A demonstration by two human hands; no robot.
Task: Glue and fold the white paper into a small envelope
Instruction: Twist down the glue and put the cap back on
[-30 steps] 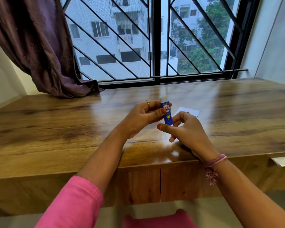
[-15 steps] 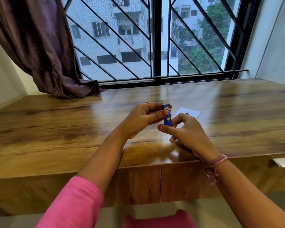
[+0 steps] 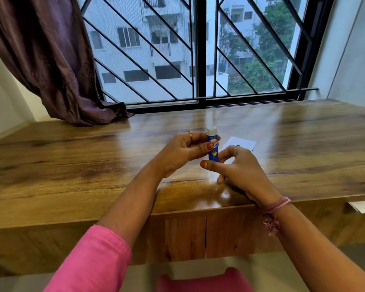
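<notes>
Uncapped glue stick (image 3: 213, 146) (white glue exposed) upright, pinched in left hand (image 3: 182, 151); right hand's (image 3: 240, 167) grip unclear.

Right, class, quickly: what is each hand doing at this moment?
Left hand: closed on the blue glue stick, held upright above the table.
Right hand: at the stick's base, fingers curled; whether it grips cannot be told.
</notes>
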